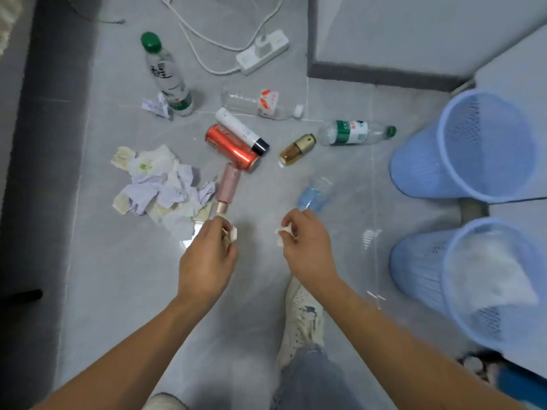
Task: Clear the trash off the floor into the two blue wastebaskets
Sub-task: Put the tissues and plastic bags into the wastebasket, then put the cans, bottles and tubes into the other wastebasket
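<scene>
My left hand [208,255] pinches a small cream paper scrap [232,233], and my right hand [306,247] pinches another cream scrap [282,232]. Both hover over the grey floor. Left of them lies a heap of crumpled paper [159,182]. Beyond are a pink tube [227,186], a red can [232,147], a white tube [241,130], a gold bottle [297,149], a small blue bottle [315,193] and three clear plastic bottles [167,75] [260,103] [355,133]. Two blue wastebaskets stand at the right: the far one [426,170] holds nothing visible, the near one [420,270] holds white paper.
A white power strip [262,51] with cables lies at the back. A dark baseboard [47,143] runs along the left. A grey wall corner [379,74] stands behind the baskets. My white shoe [305,318] and jeans leg are below my right hand.
</scene>
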### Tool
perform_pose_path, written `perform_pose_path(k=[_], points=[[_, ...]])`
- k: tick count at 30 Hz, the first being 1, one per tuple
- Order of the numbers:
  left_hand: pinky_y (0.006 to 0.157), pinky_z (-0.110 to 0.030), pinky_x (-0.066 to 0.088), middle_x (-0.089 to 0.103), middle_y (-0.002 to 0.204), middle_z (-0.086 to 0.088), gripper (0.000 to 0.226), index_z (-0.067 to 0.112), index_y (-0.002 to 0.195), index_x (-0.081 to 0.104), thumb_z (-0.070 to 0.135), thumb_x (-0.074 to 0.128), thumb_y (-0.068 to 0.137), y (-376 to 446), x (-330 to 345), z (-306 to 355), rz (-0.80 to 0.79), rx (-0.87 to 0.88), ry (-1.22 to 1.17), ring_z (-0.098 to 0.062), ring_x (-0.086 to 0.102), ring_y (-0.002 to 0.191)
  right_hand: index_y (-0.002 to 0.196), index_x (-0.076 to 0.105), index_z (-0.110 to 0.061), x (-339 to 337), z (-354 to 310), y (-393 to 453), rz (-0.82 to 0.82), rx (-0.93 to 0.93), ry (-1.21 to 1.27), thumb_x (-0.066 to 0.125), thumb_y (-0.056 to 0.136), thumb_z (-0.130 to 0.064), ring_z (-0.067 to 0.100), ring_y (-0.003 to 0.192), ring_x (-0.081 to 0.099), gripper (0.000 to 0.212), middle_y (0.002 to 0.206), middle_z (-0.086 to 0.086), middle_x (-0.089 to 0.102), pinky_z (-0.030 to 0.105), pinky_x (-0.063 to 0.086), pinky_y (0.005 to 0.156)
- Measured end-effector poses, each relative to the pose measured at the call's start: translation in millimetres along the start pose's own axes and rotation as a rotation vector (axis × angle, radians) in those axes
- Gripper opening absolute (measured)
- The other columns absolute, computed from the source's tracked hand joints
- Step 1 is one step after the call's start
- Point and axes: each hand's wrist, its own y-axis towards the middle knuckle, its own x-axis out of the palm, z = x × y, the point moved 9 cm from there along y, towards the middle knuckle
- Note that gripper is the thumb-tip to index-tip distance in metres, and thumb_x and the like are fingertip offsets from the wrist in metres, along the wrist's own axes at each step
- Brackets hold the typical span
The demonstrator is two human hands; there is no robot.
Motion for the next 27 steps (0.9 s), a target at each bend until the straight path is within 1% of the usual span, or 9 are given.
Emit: perform_pose_path(k=[3, 7, 12, 16, 17, 19, 20, 23, 27], points=[[0.051, -0.024, 0.040, 0.053, 0.090, 0.014, 0.023, 0.037, 0.098, 0.044, 0.026, 0.064, 0.092, -1.1, 8.0, 126.7, -0.094, 0.187, -0.088, -0.006, 0.056, 0.069, 0.089, 0.060, -0.023, -97.8, 16.6, -25.5, 0.192, 0.089, 0.090, 0.065, 0.083, -0.008, 0.010, 0.076, 0.053, 0.018, 0.086, -0.009, 0.050, 0.029, 0.046, 0.070], [0.067, -0.041, 0.051, 0.054, 0.098, 0.010, 0.022, 0.028, 0.102, 0.051, 0.017, 0.065, 0.089, -22.9, 38.0, 288.0, -0.255, 0.387, -0.237, -0.013, 0.059, 0.077, 0.090, 0.063, -0.021, -224.3, 65.5, -65.2, 0.425, 0.226, 0.083, 0.068, 0.084, -0.007, 0.009, 0.077, 0.057, 0.016, 0.087, -0.005, 0.058, 0.034, 0.052, 0.071], [0.075, -0.045, 0.050, 0.056, 0.106, -0.002, 0.020, 0.020, 0.106, 0.054, 0.016, 0.064, 0.089, -65.1, 92.2, 406.1, -0.379, 0.492, -0.256, -0.026, 0.060, 0.088, 0.084, 0.061, -0.025, -314.9, 151.3, -120.0, 0.595, 0.484, 0.058, 0.068, 0.087, -0.012, 0.008, 0.078, 0.060, 0.015, 0.084, -0.003, 0.063, 0.034, 0.051, 0.074], [0.080, -0.038, 0.049, 0.057, 0.116, -0.003, 0.026, 0.019, 0.114, 0.055, 0.016, 0.065, 0.091, -87.8, 144.7, 439.1, -0.485, 0.498, -0.195, -0.026, 0.060, 0.098, 0.091, 0.063, -0.026, -342.2, 201.6, -152.0, 0.634, 0.593, 0.042, 0.070, 0.087, -0.016, 0.013, 0.080, 0.061, 0.013, 0.087, -0.005, 0.063, 0.032, 0.047, 0.074], [0.085, -0.040, 0.049, 0.054, 0.125, -0.005, 0.035, 0.020, 0.124, 0.054, 0.021, 0.067, 0.092, -92.9, 158.4, 441.3, -0.551, 0.486, -0.148, -0.028, 0.059, 0.106, 0.099, 0.064, -0.026, -341.9, 211.8, -158.6, 0.601, 0.631, 0.045, 0.071, 0.088, -0.019, 0.016, 0.083, 0.062, 0.015, 0.093, -0.002, 0.062, 0.032, 0.047, 0.076], [0.094, -0.044, 0.049, 0.043, 0.140, -0.010, 0.064, 0.022, 0.143, 0.043, 0.036, 0.073, 0.089, -101.7, 177.7, 436.6, -0.681, 0.464, -0.027, -0.033, 0.055, 0.117, 0.119, 0.063, -0.026, -335.8, 227.1, -171.3, 0.495, 0.723, 0.050, 0.073, 0.087, -0.020, 0.020, 0.093, 0.060, 0.033, 0.108, 0.003, 0.058, 0.034, 0.048, 0.079], [0.094, -0.046, 0.050, 0.041, 0.142, -0.009, 0.070, 0.023, 0.146, 0.039, 0.041, 0.074, 0.088, -103.4, 178.5, 431.5, -0.694, 0.472, 0.010, -0.034, 0.055, 0.118, 0.125, 0.061, -0.026, -334.0, 229.3, -177.4, 0.460, 0.752, 0.027, 0.073, 0.087, -0.017, 0.021, 0.097, 0.058, 0.042, 0.115, 0.004, 0.055, 0.036, 0.049, 0.082], [0.086, -0.045, 0.051, 0.045, 0.132, -0.007, 0.061, 0.024, 0.142, 0.042, 0.040, 0.069, 0.090, -98.7, 148.1, 403.4, -0.602, 0.521, 0.012, -0.033, 0.059, 0.110, 0.125, 0.060, -0.026, -326.2, 207.9, -181.8, 0.452, 0.710, -0.049, 0.068, 0.082, -0.006, 0.024, 0.102, 0.057, 0.049, 0.118, 0.003, 0.052, 0.038, 0.047, 0.084], [0.080, -0.047, 0.053, 0.049, 0.122, -0.004, 0.041, 0.022, 0.131, 0.048, 0.036, 0.059, 0.093, -65.4, 79.5, 335.2, -0.452, 0.455, 0.064, -0.030, 0.059, 0.105, 0.115, 0.064, -0.017, -286.4, 137.3, -145.4, 0.419, 0.558, -0.042, 0.068, 0.081, -0.001, 0.026, 0.096, 0.061, 0.038, 0.109, 0.005, 0.058, 0.042, 0.049, 0.088]])
